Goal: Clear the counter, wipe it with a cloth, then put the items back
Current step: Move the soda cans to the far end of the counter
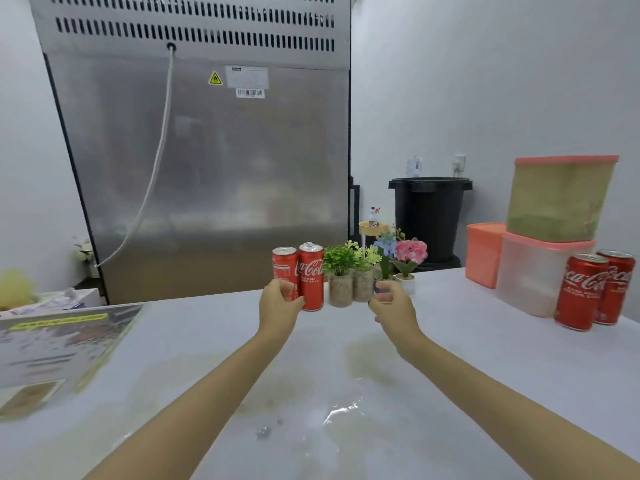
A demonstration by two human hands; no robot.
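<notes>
I am reaching both arms straight out to the far edge of the desk (450,341), where the small things are standing in a row at my 12 o'clock. My left hand (280,301) is curling round the lower half of the left can (284,268), thumb toward the second can (311,282), which is standing just beside it at its 3 o'clock, touching or nearly so. My right hand (391,303) is hanging half open in a loose C, with nothing in it as far as I can make out. The two green plant pots (351,289) are sitting at its 10 o'clock, between my two hands, so the right one is nearer to them. A small dark shape by its fingertips is too blurred for me to name.

Both cans are standing upright with their long axis vertical, so I am judging a side grasp and a straight lift to be right. They are slim and red with silver tops, and the pots are short, speckled cylinders under leafy green tufts. Blue flowers (385,245) and pink flowers (411,252) are crowding in at the pots' 3 o'clock, so I am expecting little room there.
</notes>
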